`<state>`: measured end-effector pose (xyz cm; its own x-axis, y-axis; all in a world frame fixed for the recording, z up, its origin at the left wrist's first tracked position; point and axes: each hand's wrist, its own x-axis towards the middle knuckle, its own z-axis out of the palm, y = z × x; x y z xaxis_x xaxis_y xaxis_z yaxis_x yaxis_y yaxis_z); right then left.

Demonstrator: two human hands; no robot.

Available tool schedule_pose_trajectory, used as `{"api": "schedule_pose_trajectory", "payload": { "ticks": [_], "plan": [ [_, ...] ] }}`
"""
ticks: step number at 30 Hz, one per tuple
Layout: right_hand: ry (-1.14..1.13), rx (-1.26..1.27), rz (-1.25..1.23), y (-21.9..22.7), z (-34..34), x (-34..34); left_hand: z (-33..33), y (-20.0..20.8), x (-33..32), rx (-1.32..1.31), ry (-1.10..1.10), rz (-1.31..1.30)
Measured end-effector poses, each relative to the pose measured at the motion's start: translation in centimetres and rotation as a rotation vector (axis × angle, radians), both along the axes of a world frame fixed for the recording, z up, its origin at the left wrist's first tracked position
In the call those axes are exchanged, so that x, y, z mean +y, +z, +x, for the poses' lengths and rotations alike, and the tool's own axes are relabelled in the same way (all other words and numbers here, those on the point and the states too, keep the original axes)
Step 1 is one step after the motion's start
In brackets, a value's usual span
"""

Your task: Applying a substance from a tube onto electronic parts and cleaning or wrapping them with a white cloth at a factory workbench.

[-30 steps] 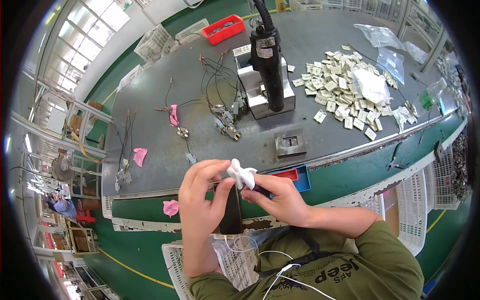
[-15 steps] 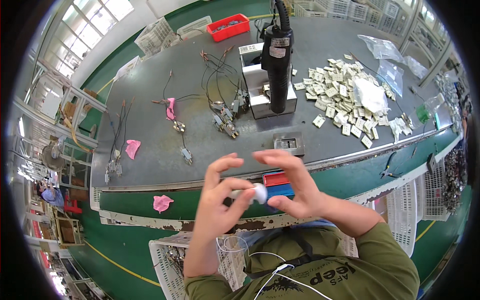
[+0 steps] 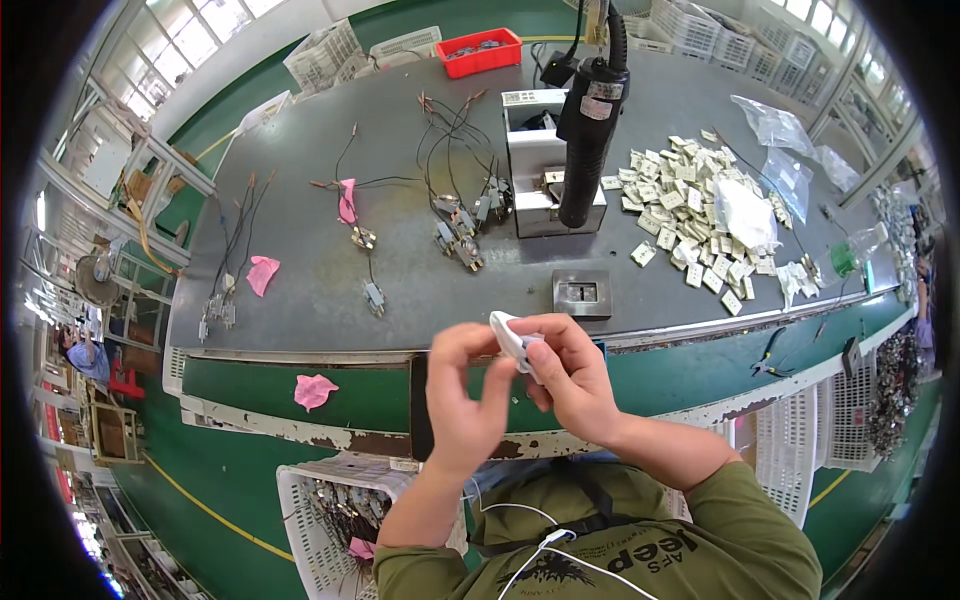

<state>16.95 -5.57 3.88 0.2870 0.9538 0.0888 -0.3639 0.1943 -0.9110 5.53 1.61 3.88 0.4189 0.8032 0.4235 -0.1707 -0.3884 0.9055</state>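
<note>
Left hand: fingers curved toward the white piece; motion blur hides whether this hand grips it, so I cannot tell.
Right hand: thumb and fingers pinched around the white piece, the hand just right of the other.
White piece: held up between the hands, over the table's near edge. It could slip if the pinch loosens while the left fingers push or pull at it; too hard a squeeze might bend it.
Green strip: along the near side, likely to catch a drop — a pink scrap lies on its left, pliers on its right.
Grey tabletop: slotted metal block near; wired parts left; black tool beyond; cream pieces heaped right.
Room: red bin at the far side, crates far right, windows far left.
</note>
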Motion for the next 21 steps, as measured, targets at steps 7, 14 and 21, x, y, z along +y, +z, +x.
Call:
{"api": "schedule_pose_trajectory", "payload": {
  "ticks": [7, 14, 21],
  "plan": [
    [-0.097, 0.026, -0.072, 0.1, 0.6, -0.1, -0.7, 0.7, -1.6, 0.498, 0.116, 0.714],
    [0.145, 0.262, -0.165, 0.5, 2.0, 0.0, -1.0, -1.2, -0.6, -0.089, -0.036, -0.013],
    [0.2, 0.039, -0.215, 1.1, 1.9, -0.3, -1.2, -1.2, 0.4, -0.101, -0.329, -0.477]
  ]
}}
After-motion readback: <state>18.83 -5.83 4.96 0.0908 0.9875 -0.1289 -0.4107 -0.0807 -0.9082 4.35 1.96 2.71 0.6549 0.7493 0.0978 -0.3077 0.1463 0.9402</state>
